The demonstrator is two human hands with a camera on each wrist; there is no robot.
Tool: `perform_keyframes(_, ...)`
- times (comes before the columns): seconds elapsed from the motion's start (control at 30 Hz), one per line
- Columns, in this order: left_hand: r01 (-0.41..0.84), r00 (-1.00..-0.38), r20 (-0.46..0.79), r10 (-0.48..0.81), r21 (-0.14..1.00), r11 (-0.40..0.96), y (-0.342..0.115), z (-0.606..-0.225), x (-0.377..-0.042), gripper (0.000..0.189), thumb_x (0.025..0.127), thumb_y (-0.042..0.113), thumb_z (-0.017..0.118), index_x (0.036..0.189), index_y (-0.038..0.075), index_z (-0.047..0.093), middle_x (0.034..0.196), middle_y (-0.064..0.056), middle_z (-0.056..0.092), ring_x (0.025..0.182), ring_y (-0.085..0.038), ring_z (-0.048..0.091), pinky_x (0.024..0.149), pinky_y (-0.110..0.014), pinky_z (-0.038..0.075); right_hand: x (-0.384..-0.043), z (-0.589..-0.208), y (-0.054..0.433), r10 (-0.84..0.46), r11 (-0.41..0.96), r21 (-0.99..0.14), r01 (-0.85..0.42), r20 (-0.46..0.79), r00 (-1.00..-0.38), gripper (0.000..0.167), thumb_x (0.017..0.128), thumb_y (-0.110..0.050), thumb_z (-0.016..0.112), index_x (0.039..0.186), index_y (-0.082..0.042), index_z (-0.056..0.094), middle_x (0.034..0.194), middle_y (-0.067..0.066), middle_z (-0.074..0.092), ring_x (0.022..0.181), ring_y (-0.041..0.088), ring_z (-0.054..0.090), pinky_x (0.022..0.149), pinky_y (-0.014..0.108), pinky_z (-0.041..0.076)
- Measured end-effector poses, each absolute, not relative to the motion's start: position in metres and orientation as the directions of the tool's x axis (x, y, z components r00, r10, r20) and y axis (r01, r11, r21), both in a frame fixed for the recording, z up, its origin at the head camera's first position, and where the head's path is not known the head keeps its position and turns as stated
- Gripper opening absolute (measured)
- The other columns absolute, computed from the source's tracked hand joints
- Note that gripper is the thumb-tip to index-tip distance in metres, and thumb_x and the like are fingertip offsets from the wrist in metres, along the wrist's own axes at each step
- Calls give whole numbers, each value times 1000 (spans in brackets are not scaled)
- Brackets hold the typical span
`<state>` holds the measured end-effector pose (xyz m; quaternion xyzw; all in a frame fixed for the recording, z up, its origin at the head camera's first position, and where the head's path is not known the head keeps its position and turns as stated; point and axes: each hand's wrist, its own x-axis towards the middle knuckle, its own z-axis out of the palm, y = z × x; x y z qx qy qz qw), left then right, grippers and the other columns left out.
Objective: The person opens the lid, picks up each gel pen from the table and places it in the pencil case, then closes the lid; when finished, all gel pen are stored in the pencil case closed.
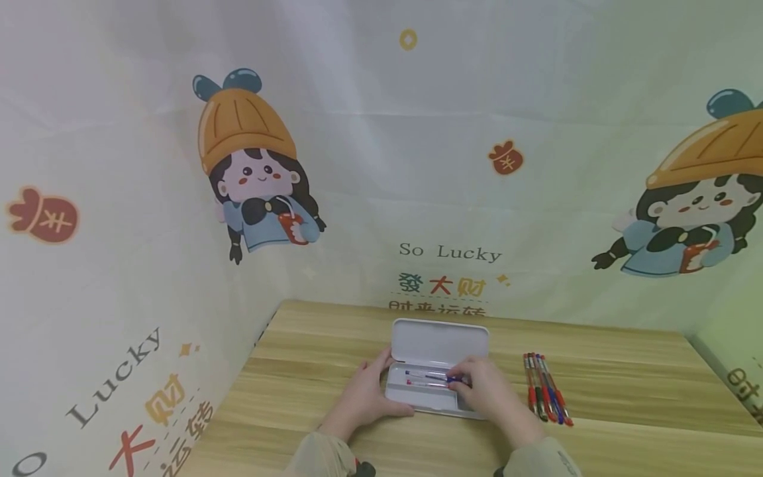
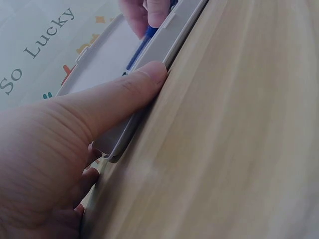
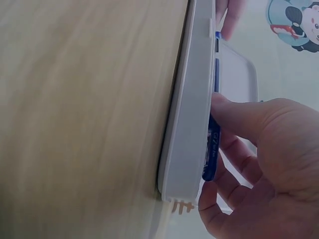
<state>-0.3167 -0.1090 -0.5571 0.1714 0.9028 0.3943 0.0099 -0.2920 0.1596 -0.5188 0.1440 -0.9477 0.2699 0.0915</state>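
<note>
A white pencil case lies on the table, its lid raised at the back. My left hand grips the case's left end, the thumb along the front wall and the fingers round the side. My right hand reaches into the right part of the case and pinches a blue gel pen between thumb and fingers. Beside that pen lies a red-tipped pen, its right end hidden by the right hand.
To the right of the case, several red, black and blue pens lie side by side on the wood-grain table. A printed cloth hangs behind the table and along its left side.
</note>
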Motion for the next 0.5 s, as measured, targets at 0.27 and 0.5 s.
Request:
perform_keyframes(0.27, 319, -935, 129, 330, 710, 628, -109, -557, -317, 134, 65, 49, 105, 174, 18, 33, 170, -6, 54, 160, -51, 43, 139, -71, 19, -295, -521, 158, -237, 824, -466, -323, 233, -943, 9, 90, -9, 87, 95, -16, 86, 100, 2, 78, 97, 24, 74, 96, 53, 64)
perform_keyframes(0.5, 320, -934, 130, 332, 716, 621, -110, -557, -317, 135, 65, 49, 105, 174, 18, 32, 168, -4, 57, 160, -49, 44, 139, -71, 18, -295, -521, 157, -226, 832, -463, -304, 218, -950, 8, 91, -9, 86, 95, -16, 87, 100, 2, 77, 96, 22, 72, 93, 50, 64)
